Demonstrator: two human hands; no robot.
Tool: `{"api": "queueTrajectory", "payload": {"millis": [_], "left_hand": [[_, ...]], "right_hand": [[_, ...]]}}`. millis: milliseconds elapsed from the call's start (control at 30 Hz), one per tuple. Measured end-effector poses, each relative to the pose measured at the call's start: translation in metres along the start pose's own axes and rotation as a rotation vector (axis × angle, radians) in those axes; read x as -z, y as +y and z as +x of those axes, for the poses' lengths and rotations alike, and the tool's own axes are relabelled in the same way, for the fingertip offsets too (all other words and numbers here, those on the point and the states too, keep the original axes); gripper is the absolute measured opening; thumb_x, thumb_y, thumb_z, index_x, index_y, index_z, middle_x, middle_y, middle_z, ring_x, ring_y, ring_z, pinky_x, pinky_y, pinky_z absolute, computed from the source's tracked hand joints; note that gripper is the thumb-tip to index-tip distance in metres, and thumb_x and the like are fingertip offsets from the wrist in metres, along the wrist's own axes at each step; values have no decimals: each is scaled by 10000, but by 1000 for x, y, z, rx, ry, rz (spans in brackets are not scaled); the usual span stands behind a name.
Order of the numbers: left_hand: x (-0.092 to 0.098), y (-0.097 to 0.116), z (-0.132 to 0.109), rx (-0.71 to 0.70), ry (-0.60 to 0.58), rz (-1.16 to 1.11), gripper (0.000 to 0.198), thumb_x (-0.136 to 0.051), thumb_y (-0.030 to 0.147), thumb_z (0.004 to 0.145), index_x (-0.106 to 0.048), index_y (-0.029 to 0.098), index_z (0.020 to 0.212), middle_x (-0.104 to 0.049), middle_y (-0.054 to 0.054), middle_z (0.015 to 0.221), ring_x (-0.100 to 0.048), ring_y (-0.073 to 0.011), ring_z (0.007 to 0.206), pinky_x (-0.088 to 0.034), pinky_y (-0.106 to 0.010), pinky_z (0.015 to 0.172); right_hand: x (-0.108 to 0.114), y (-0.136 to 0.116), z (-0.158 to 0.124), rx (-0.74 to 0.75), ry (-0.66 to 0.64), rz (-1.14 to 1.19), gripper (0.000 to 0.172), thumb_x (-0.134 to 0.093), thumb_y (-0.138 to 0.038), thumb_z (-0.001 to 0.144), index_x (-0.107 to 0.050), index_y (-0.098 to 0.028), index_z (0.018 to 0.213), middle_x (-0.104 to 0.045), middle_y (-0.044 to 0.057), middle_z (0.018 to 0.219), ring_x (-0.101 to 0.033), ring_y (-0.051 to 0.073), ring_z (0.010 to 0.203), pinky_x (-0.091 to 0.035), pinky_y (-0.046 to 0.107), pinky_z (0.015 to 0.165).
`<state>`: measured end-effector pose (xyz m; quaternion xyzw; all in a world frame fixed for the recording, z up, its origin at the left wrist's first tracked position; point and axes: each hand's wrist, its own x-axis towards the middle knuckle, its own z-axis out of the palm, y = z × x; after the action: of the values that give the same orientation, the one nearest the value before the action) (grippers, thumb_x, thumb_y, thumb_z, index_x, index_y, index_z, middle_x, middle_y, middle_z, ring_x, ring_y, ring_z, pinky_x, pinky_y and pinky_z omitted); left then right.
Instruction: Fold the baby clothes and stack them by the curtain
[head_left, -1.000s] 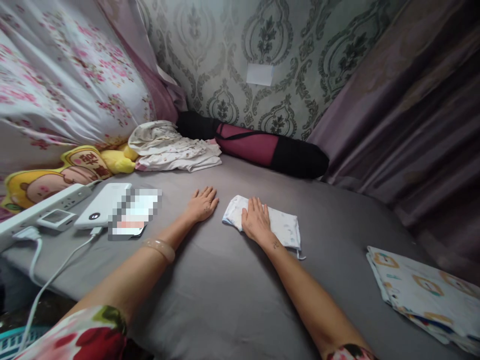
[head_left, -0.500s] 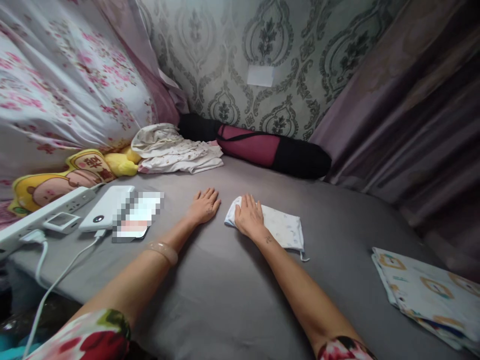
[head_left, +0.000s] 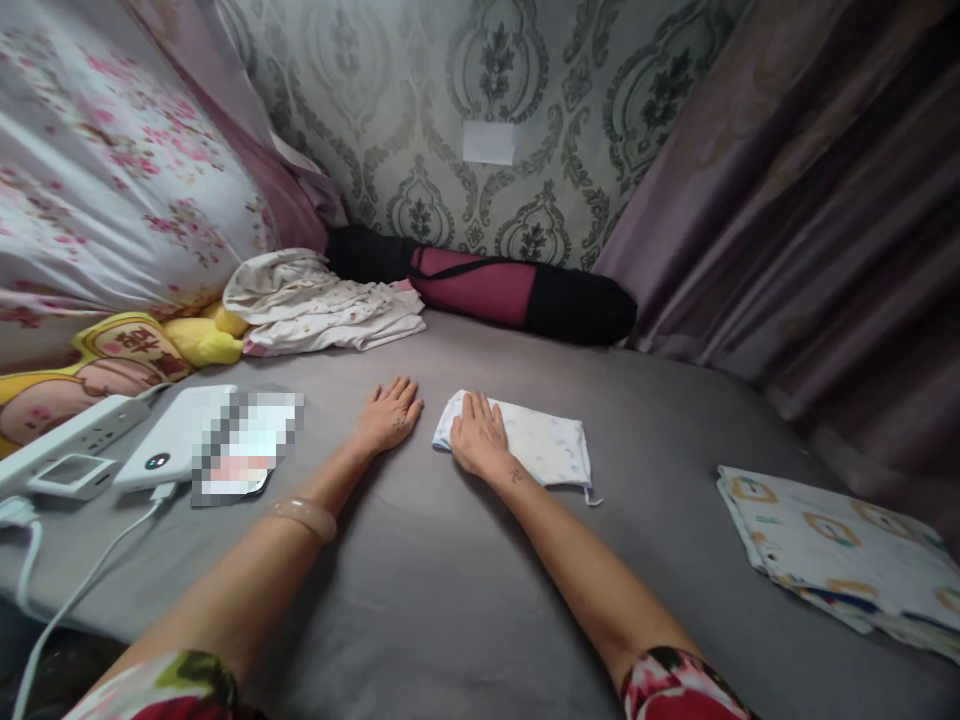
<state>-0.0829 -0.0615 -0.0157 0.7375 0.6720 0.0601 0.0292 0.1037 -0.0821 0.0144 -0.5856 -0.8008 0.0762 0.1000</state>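
Observation:
A small folded white cloth (head_left: 540,445) lies on the grey bed sheet (head_left: 450,590) in the middle of the view. My right hand (head_left: 477,437) rests flat on the cloth's left end, fingers stretched out. My left hand (head_left: 388,414) lies flat on the bare sheet just left of the cloth, fingers spread, holding nothing. A pale bangle (head_left: 304,517) sits on my left wrist.
A folded patterned cloth stack (head_left: 832,545) lies at the right. A crumpled pile of white clothes (head_left: 322,305) and a maroon and black roll bag (head_left: 517,295) lie by the wall. A power bank (head_left: 169,450), power strip (head_left: 71,435) and cable (head_left: 82,590) sit at the left, by a yellow plush toy (head_left: 127,350).
My right hand has slid left along the folded cloth, from its middle to its left end. My left hand has stayed flat on the sheet. The camera view shifted slightly.

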Motion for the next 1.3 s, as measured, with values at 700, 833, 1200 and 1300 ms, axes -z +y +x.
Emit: {"api": "queueTrajectory", "payload": {"millis": [700, 833, 1200, 1300], "left_hand": [[-3, -4, 3, 1, -40, 21, 615, -175, 423, 976, -336, 116, 1484, -298, -110, 1565, -227, -258, 1458, -168, -486, 1175], [-2, -4, 3, -2, -41, 13, 612, -178, 420, 975, -344, 117, 1481, -303, -117, 1563, -232, -259, 1456, -174, -493, 1172], [-2, -4, 1, -11, -26, 67, 598, -182, 408, 972, -352, 138, 1477, -323, -113, 1555, -248, -255, 1451, -190, -480, 1166], [-2, -4, 1, -13, -22, 61, 599, -186, 403, 972, -348, 126, 1478, -326, -121, 1552, -253, -259, 1448, -195, -493, 1163]], "right_hand": [[16, 58, -43, -134, 55, 29, 575, -263, -313, 986, -319, -26, 1481, -299, 163, 1550, -224, 264, 1444, -106, 446, 1176], [18, 68, -48, -178, 130, -16, 572, -275, -303, 980, -326, -21, 1475, -287, 171, 1552, -204, 268, 1450, -71, 462, 1177], [23, 93, -63, -252, 54, -41, 602, -265, -343, 984, -336, 22, 1457, -301, 203, 1538, -230, 280, 1442, -115, 443, 1172], [27, 100, -65, -244, 56, -47, 605, -250, -343, 986, -328, 21, 1462, -293, 202, 1542, -229, 280, 1442, -109, 439, 1174]]}}
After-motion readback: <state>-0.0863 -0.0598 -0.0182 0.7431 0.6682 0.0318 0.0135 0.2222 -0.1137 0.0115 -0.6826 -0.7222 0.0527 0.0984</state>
